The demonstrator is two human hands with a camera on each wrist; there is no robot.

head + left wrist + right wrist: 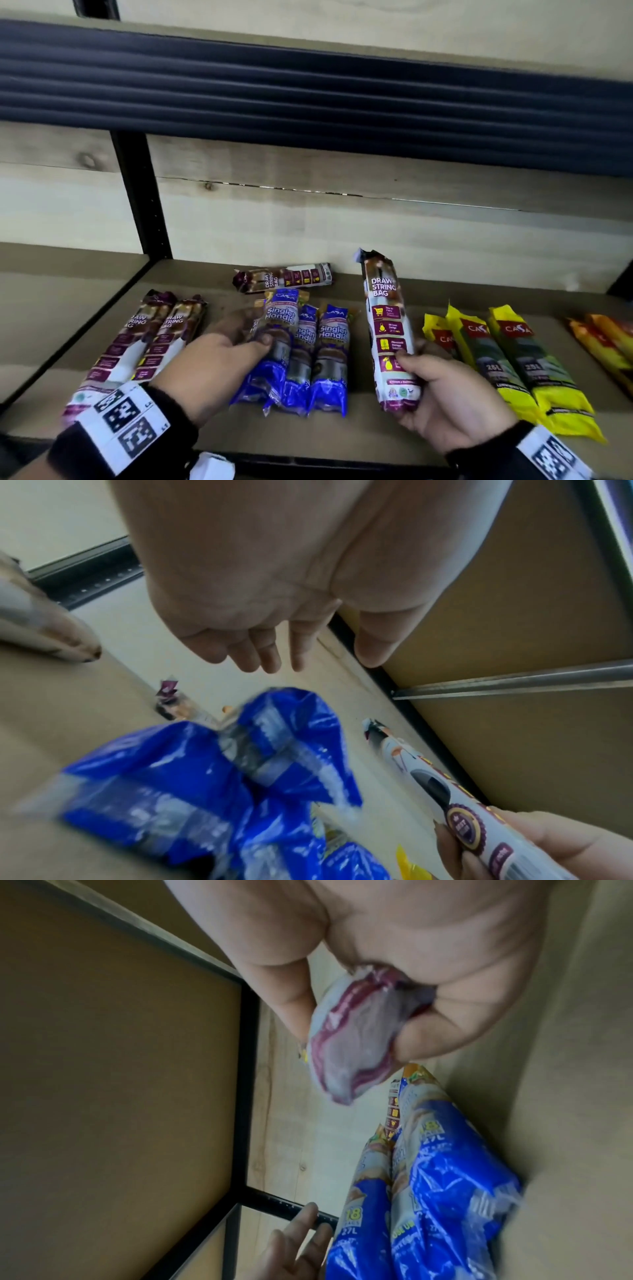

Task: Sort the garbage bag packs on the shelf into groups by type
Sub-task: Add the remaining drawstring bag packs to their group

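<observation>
My right hand [411,363] grips a maroon and white drawstring bag pack [387,329] by its lower end and holds it upright above the shelf [342,431]; the right wrist view shows its crumpled end [356,1042] inside the curled fingers. My left hand [250,334] reaches over the leftmost of several blue singlet handle packs [308,349] with fingers [270,658] straight, holding nothing. Two more drawstring packs [150,342] lie side by side at the left. Another drawstring pack [284,277] lies crosswise behind the blue ones.
Yellow packs [513,359] lie in a row right of my right hand, and orange packs [609,339] sit at the far right edge. A black upright post [144,195] stands at the back left. The dark edge of the upper shelf [308,85] hangs overhead.
</observation>
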